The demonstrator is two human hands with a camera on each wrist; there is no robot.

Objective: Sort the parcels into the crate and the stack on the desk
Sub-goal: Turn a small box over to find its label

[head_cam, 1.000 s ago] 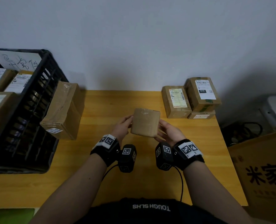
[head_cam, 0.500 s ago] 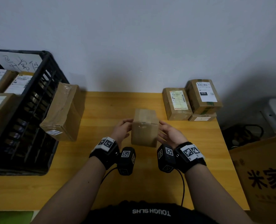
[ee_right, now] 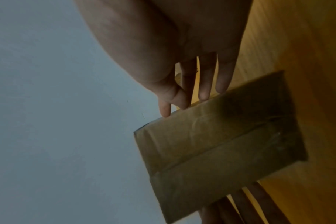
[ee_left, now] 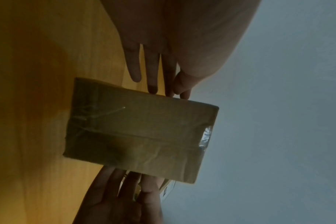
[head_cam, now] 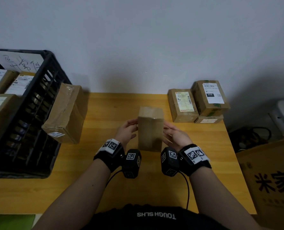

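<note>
1. A plain brown parcel (head_cam: 150, 130) is stood on end at the middle of the tabletop (head_cam: 104, 188), held between the left hand (head_cam: 127, 131) and the right hand (head_cam: 175, 136).
2. Grip state: on both hands the fingers (ee_left: 152, 72) are straight and spread, with only the tips laid against the parcel's side faces; nothing is curled round it. The same is seen on the right hand's fingers (ee_right: 205, 78).
3. No label is visible on the faces shown in any view. Judgement: the parcel is being turned to find one, so the destination is not yet decided.
4. To do the step well: light, even pressure from both sides should be kept, low enough that the tall parcel is not tipped over. Glossy tape is seen on the top edge and may be slippery, so the bare card is the better place for the fingertips. Once the label is read, a fuller grasp is advised before any lift.
5. Black crate (head_cam: 30, 113), far left: at least three labelled boxes are seen inside, labels up. A large brown box (head_cam: 66, 113) is leaned against its right wall, outside it.
6. Stack (head_cam: 211, 100), far right: one labelled box is set on a flatter one, with a third labelled box (head_cam: 182, 105) just beside it on the left.
</note>
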